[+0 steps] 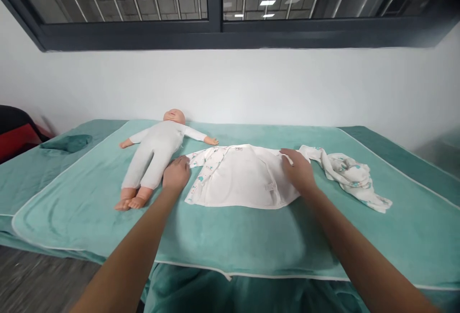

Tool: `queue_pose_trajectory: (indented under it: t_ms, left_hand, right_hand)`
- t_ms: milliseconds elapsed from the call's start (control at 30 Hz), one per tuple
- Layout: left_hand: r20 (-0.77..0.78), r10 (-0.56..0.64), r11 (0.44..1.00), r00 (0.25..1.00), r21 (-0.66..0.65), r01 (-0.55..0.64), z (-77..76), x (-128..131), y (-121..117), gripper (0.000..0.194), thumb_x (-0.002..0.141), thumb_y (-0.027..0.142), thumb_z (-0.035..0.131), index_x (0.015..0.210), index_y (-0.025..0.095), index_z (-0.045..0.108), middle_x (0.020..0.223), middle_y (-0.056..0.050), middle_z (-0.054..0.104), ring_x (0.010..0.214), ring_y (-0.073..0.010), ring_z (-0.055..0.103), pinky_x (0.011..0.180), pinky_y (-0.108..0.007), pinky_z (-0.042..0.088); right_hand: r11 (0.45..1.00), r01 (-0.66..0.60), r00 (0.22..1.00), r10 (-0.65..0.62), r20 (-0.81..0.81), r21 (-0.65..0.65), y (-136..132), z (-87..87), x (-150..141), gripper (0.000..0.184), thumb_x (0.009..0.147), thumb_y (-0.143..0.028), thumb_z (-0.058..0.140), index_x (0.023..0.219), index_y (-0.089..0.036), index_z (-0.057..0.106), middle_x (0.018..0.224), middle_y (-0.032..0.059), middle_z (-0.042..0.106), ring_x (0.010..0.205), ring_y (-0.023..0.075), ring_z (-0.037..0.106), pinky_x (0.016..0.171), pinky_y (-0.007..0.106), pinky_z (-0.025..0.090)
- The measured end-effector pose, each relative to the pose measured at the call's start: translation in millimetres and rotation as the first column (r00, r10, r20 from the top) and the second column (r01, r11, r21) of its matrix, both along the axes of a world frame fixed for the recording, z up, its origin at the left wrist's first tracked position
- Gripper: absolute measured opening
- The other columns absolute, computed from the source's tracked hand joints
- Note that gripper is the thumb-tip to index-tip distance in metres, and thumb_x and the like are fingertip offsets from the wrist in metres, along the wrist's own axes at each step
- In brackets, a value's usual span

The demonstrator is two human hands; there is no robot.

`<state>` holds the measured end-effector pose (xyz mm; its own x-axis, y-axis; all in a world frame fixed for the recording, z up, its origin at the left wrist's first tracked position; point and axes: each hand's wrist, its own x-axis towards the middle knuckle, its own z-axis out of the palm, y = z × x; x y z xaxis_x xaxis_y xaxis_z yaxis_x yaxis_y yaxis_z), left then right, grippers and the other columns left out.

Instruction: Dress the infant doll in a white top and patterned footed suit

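A white baby shirt (pixel 244 179) with a small coloured print lies spread open on the green cover, its plain inner side mostly facing up. My left hand (pixel 177 173) is closed at the end of the shirt's left sleeve, close beside the doll's legs. At the shirt's right side, my right hand (pixel 297 169) pinches the cloth near the other sleeve; part of that sleeve is hidden behind it. A baby doll (pixel 154 147) in a white body suit lies on its back to the left, arms spread, head toward the wall.
A crumpled printed white cloth (pixel 348 174) lies right of the shirt. The green cover (pixel 230 236) with pale piping spreads over the bed. A white wall (pixel 230 87) and dark-framed window (pixel 215 32) stand behind. A red and black object (pixel 19 135) is at far left.
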<state>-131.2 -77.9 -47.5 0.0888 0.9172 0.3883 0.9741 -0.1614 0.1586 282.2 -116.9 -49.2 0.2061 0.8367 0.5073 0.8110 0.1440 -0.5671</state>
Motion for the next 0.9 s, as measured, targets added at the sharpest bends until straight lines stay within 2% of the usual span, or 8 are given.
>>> queue_pose_trajectory:
  t_ms: [67,133,233,333,500,600,733,900]
  left_hand:
    - [0.007,0.004,1.000,1.000,0.003,-0.004,-1.7,-0.4,0.9,0.036,0.092,0.018,0.039,0.117,0.017,0.065,0.125,-0.012,0.068,0.119,-0.0254,0.061,0.104,-0.037,0.046]
    - [0.014,0.004,1.000,1.000,0.006,-0.004,-3.8,-0.9,1.6,0.035,0.092,0.017,0.038,0.115,0.017,0.065,0.125,-0.012,0.068,0.120,-0.0256,0.061,0.104,-0.037,0.045]
    - [0.022,-0.004,1.000,1.000,0.016,0.004,-7.6,-2.0,2.9,0.035,0.093,0.017,0.037,0.114,0.016,0.065,0.129,-0.013,0.065,0.121,-0.0270,0.060,0.104,-0.038,0.045]
    - [0.033,-0.011,0.999,0.999,0.036,0.010,-11.3,-3.7,5.3,0.035,0.093,0.017,0.037,0.115,0.014,0.064,0.130,-0.015,0.064,0.123,-0.0284,0.059,0.104,-0.040,0.044]
    - [0.064,-0.014,0.997,0.998,0.078,0.009,-12.4,-6.5,6.1,0.033,0.095,0.019,0.039,0.118,0.016,0.063,0.118,-0.014,0.069,0.111,-0.0282,0.064,0.097,-0.040,0.048]
    - [0.161,-0.067,0.977,0.985,0.210,0.032,-10.0,-3.9,-8.5,0.030,0.097,0.023,0.040,0.113,0.017,0.064,0.109,-0.011,0.071,0.103,-0.0267,0.066,0.093,-0.040,0.050]
    - [0.358,-0.264,0.918,0.896,0.378,0.119,-9.5,9.5,-56.0,0.022,0.098,0.022,0.044,0.108,0.018,0.063,0.102,-0.007,0.070,0.099,-0.0201,0.066,0.091,-0.034,0.051]
    - [0.260,-0.449,0.888,0.855,0.238,0.393,-16.5,27.7,-118.5,0.041,0.090,0.018,0.056,0.130,0.022,0.054,0.132,-0.010,0.059,0.122,-0.0233,0.055,0.103,-0.041,0.047]
  right_hand:
    - [0.984,-0.169,0.976,0.160,-0.148,-0.054,1.4,8.8,-44.3,0.034,0.090,-0.033,0.047,0.115,-0.022,0.067,0.123,0.0083,0.069,0.117,0.0266,0.061,0.108,0.045,0.041]
    - [0.910,-0.343,0.893,0.239,-0.382,-0.234,11.3,12.2,-92.2,0.036,0.084,-0.032,0.057,0.119,-0.023,0.063,0.126,0.0073,0.067,0.108,0.0236,0.065,0.103,0.041,0.046]
    - [0.859,-0.392,0.851,0.203,-0.484,-0.328,39.0,6.5,-152.7,0.051,0.079,-0.037,0.066,0.126,-0.018,0.057,0.122,0.0119,0.068,0.093,0.0223,0.070,0.088,0.037,0.054]
    - [0.863,-0.381,0.825,0.155,-0.544,-0.332,66.4,-3.6,-185.4,0.055,0.084,-0.035,0.058,0.134,-0.015,0.047,0.116,0.0126,0.069,0.084,0.0186,0.071,0.080,0.033,0.056]
    - [0.844,-0.465,0.754,0.219,-0.619,-0.267,79.0,-10.5,-191.9,0.053,0.077,-0.030,0.065,0.128,-0.021,0.052,0.108,0.0056,0.069,0.078,0.0167,0.069,0.076,0.032,0.056]
    - [0.825,-0.535,0.676,0.289,-0.678,-0.181,77.6,-9.4,-186.6,0.053,0.071,-0.027,0.069,0.122,-0.022,0.056,0.113,0.0071,0.068,0.096,0.0211,0.068,0.085,0.036,0.055]
    - [0.809,-0.586,0.544,0.354,-0.761,-0.043,80.8,-8.3,-180.0,0.050,0.067,-0.023,0.070,0.116,-0.022,0.058,0.125,0.0095,0.064,0.120,0.0236,0.059,0.104,0.041,0.045]
    - [0.764,-0.640,0.367,0.397,-0.841,0.082,83.6,-7.6,-175.8,0.046,0.063,-0.019,0.066,0.108,-0.024,0.060,0.128,0.0080,0.064,0.125,0.0235,0.056,0.106,0.040,0.044]
